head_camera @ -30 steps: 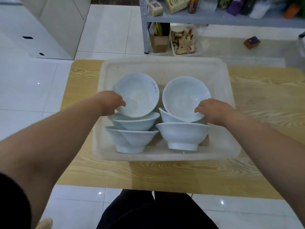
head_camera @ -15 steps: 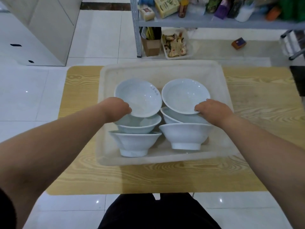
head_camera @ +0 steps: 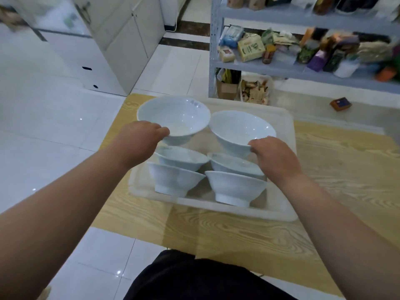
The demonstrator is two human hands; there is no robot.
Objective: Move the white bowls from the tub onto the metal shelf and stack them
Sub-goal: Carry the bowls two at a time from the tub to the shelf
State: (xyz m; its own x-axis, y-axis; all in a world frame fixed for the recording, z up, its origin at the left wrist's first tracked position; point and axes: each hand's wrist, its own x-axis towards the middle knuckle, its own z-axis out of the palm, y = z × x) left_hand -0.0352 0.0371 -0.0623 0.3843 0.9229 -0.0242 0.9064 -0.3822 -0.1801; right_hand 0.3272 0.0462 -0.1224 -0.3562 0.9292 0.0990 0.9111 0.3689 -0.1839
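wood-grain table (head_camera: 238, 241), glossy white floor tiles (head_camera: 43, 131), white cabinets (head_camera: 121, 40), open cardboard box (head_camera: 226, 90) beside a clear container of scraps (head_camera: 256, 92), small brown box (head_camera: 340, 103) on the tiles

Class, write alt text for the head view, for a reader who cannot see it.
The left hand holds one white bowl, the right hand a second bowl, both above a clear tub holding four more bowls on a wooden table. A stocked metal shelf stands beyond.
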